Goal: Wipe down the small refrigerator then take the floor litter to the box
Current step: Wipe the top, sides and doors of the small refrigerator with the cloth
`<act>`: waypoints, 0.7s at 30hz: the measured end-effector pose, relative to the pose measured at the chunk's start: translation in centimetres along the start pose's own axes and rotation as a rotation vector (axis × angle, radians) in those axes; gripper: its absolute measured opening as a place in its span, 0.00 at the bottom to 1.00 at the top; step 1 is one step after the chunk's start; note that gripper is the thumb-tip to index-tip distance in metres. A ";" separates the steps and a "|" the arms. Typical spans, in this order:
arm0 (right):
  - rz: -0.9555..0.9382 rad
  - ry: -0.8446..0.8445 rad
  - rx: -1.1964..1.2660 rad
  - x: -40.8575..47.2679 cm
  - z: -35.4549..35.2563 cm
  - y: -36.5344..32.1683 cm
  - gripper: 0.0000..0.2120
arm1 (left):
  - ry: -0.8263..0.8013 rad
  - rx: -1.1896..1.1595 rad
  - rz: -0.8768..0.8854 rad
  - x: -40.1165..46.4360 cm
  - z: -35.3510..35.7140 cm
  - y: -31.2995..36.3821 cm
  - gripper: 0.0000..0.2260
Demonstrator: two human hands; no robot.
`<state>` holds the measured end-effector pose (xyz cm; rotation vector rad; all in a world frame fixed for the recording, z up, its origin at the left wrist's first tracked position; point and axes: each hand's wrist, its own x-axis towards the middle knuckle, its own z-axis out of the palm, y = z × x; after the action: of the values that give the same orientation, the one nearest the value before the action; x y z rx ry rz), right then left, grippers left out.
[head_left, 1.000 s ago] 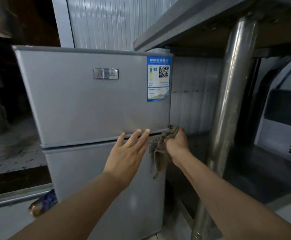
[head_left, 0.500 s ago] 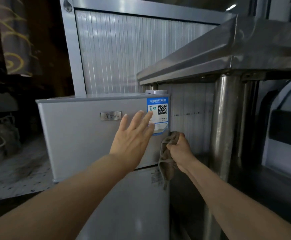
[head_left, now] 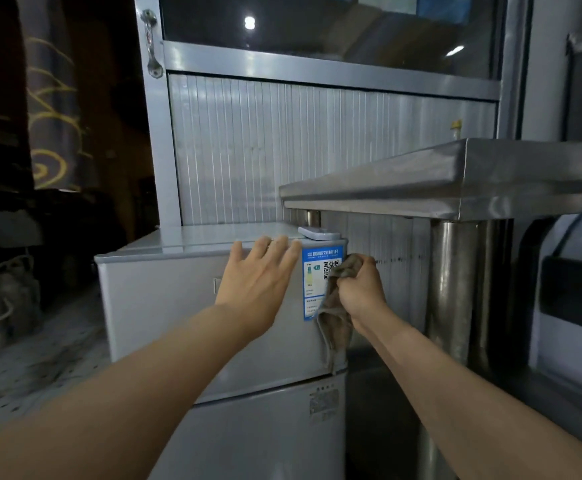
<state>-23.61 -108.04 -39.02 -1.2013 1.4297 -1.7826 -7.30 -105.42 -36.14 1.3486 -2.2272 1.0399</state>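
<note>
A small silver two-door refrigerator (head_left: 158,306) stands in the middle, with a blue energy label (head_left: 314,271) at the upper door's top right corner. My left hand (head_left: 258,282) lies flat with straight fingers against the upper door, fingertips at its top edge. My right hand (head_left: 360,289) grips a bunched grey-brown cloth (head_left: 334,327) at the fridge's right front corner, beside the label. The cloth's loose end hangs down the door edge. No floor litter or box shows.
A stainless steel table (head_left: 456,181) with thick round legs (head_left: 450,292) stands close on the right. Behind the fridge is a ribbed metal panel (head_left: 317,150) under a glass window. A white appliance (head_left: 573,306) sits at far right. Dark sacks (head_left: 2,299) lie at left.
Both hands have risen from the seam between the doors to the top of the upper door. The view has tilted upward, now showing the fridge's top and the window.
</note>
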 end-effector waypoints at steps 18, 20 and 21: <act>-0.047 0.247 0.157 -0.7 1.6 -2.8 0.19 | -0.019 -0.129 -0.011 0.0 -0.3 0.0 0.43; 0.003 0.246 0.177 -1.2 1.4 -3.1 0.17 | -0.065 -0.148 0.008 0.0 -0.7 -0.3 0.43; 0.026 0.246 0.158 -1.4 1.3 -3.4 0.17 | -0.095 -0.163 0.017 0.0 -1.0 -0.4 0.43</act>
<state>-21.48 -106.47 -36.18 -0.9046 1.3983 -2.0387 -7.01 -104.84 -35.25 1.3353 -2.3393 0.7953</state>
